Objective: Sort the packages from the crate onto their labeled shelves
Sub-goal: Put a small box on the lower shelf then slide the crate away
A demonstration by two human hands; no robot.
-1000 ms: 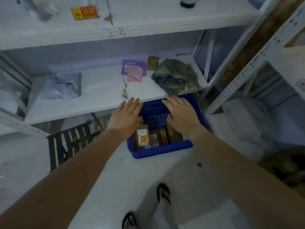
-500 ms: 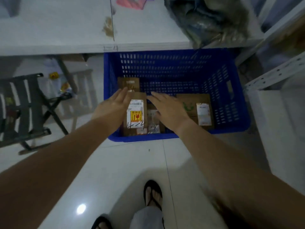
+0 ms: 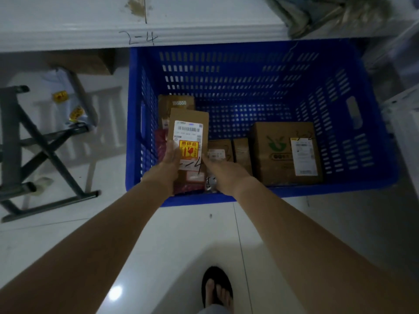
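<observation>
Head view: blue crate (image 3: 249,64) sits on the white tiled floor (image 3: 158,245), tucked partly under a white shelf (image 3: 68,39). The shelf's front edge has "2-4" handwritten on it.

Small brown box (image 3: 190,118) is held up over the crate's near-left corner, label facing the camera. It carries a white barcode label, a yellow and red sticker and a black handwritten mark ending in 4.

Left hand (image 3: 169,162) is grasping the box's lower left edge, thumb on the label. Right hand (image 3: 221,171) touches the box's lower right edge. Its fingers are hidden, so cannot tell if it grips.

Still in the crate:
- a brown box (image 3: 175,104) behind the held one
- a red package (image 3: 159,141) against the left wall
- two narrow boxes (image 3: 242,152) in the middle
- a bigger box with green logo (image 3: 272,150) on the right, white label on top

Grey-green bag (image 3: 317,12) lies on the shelf at top right. Dark folding stool (image 3: 45,150) stands left of the crate, and pale parcels with yellow stickers (image 3: 61,96) lie behind it. A sandalled foot (image 3: 217,288) shows at the bottom.
</observation>
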